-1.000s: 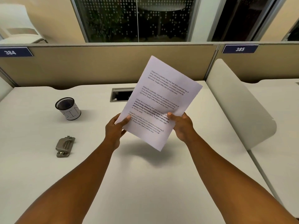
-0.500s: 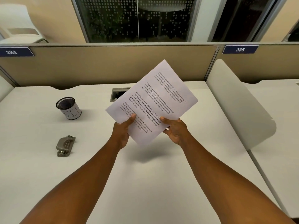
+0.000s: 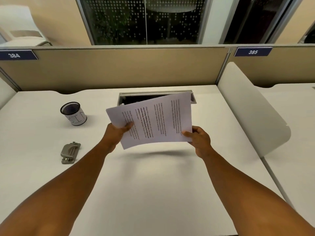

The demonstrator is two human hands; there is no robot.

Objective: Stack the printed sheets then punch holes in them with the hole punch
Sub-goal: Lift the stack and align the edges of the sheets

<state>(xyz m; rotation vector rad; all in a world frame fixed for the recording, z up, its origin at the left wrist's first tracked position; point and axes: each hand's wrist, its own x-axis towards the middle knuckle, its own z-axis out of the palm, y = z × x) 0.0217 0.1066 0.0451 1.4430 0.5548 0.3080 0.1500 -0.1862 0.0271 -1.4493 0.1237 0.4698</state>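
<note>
A stack of white printed sheets (image 3: pixel 158 120) hangs above the middle of the white desk (image 3: pixel 153 184), turned sideways so the text lines run up and down. My left hand (image 3: pixel 117 133) pinches its left short edge, thumb on top. My right hand (image 3: pixel 199 138) grips the lower right corner. The sheets' edges look slightly fanned at the left end. A grey metal hole punch (image 3: pixel 70 152) lies flat on the desk to the left of my left forearm, apart from both hands.
A black mesh pen cup (image 3: pixel 73 113) with a white label stands at the back left. A cable slot (image 3: pixel 136 97) opens in the desk behind the sheets. A beige partition (image 3: pixel 119 68) closes the back; a white divider panel (image 3: pixel 250 120) bounds the right side.
The sheets have turned from an upright tilted hold to lying sideways and lower over the desk. My right hand has slid out to the right corner; my left hand stays on the left edge.
</note>
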